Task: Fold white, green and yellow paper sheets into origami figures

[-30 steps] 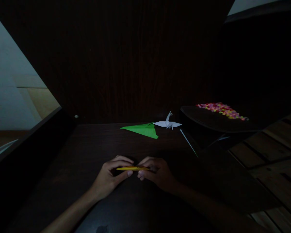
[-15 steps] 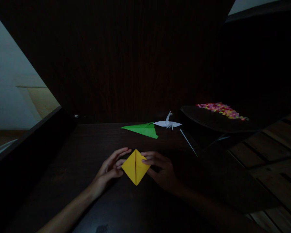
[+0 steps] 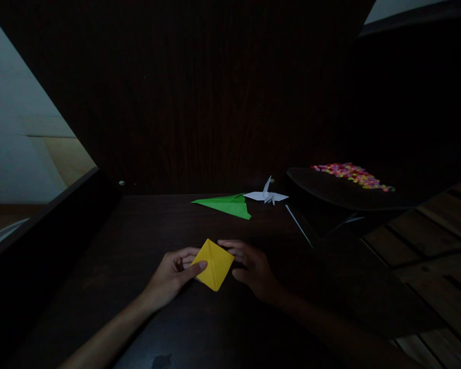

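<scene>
A yellow folded paper (image 3: 216,264), diamond-shaped with a crease down its middle, is between my hands above the dark table. My left hand (image 3: 176,271) grips its left corner, the thumb on top and the fingers behind. Close to the paper's right side is my right hand (image 3: 253,266), its fingers bent and apart; the index finger lies behind or just beyond the upper right edge. No firm hold by the right hand shows.
Beyond my hands lie a green paper plane (image 3: 228,206) and a white paper crane (image 3: 267,196). A thin pale strip (image 3: 298,225) lies to their right. Small colourful pieces (image 3: 353,175) are heaped on a dark curved shelf (image 3: 311,185). A raised dark edge (image 3: 42,220) borders the left.
The yellow paper has tilted slightly and shows a different, smoother face. My left thumb has come onto its front, while my right fingers have let go of its right side.
</scene>
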A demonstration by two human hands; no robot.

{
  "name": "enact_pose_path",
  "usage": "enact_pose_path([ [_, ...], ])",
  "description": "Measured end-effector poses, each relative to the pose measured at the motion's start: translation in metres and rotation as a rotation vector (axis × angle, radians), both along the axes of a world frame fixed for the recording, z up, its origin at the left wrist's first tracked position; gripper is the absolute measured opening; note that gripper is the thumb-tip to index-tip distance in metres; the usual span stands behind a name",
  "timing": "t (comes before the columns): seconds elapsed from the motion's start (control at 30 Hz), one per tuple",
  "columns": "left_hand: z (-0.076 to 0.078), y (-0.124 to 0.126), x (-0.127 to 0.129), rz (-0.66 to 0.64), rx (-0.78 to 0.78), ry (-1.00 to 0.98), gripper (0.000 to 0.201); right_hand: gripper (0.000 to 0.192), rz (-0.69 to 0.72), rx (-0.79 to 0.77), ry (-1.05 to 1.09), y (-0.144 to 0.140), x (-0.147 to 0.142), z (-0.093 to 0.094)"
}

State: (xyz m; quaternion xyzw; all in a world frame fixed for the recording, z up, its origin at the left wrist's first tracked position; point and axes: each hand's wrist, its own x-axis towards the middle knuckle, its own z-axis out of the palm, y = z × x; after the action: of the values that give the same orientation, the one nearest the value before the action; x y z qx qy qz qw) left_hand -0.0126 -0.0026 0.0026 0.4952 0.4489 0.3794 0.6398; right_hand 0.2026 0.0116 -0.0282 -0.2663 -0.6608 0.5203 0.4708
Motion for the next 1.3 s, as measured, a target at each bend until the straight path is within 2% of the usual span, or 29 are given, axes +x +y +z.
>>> enact_pose_path([
  [0.1, -0.0013, 0.0000, -0.0005, -0.004, 0.014, -0.002, 0.027, 0.040, -0.069, -0.169, -0.005, 0.0016, -0.0046, -0.0028],
  [0.2, -0.0028, 0.0000, -0.0010, -0.011, 0.026, -0.012, 0.025, 0.037, -0.122, -0.224, -0.090, 0.0025, -0.0074, -0.0034],
  [0.37, -0.0057, 0.0006, -0.0015, -0.034, 0.034, -0.007, 0.024, 0.030, -0.162, -0.216, -0.220, 0.0021, -0.0064, 0.0004],
  [0.53, -0.0058, 0.0017, -0.0014, -0.047, 0.042, 0.004, 0.022, 0.020, -0.147, -0.176, -0.219, 0.0026, -0.0059, 0.0023],
  [0.97, -0.0058, 0.0013, -0.0024, -0.031, 0.029, 0.031, 0.031, 0.031, -0.014, -0.332, -0.099, 0.0031, -0.0106, -0.0010],
  [1.3, -0.0041, -0.0001, -0.0001, -0.056, -0.030, -0.008, 0.042, 0.032, -0.055, -0.358, -0.024, 0.0045, -0.0109, -0.0036],
])
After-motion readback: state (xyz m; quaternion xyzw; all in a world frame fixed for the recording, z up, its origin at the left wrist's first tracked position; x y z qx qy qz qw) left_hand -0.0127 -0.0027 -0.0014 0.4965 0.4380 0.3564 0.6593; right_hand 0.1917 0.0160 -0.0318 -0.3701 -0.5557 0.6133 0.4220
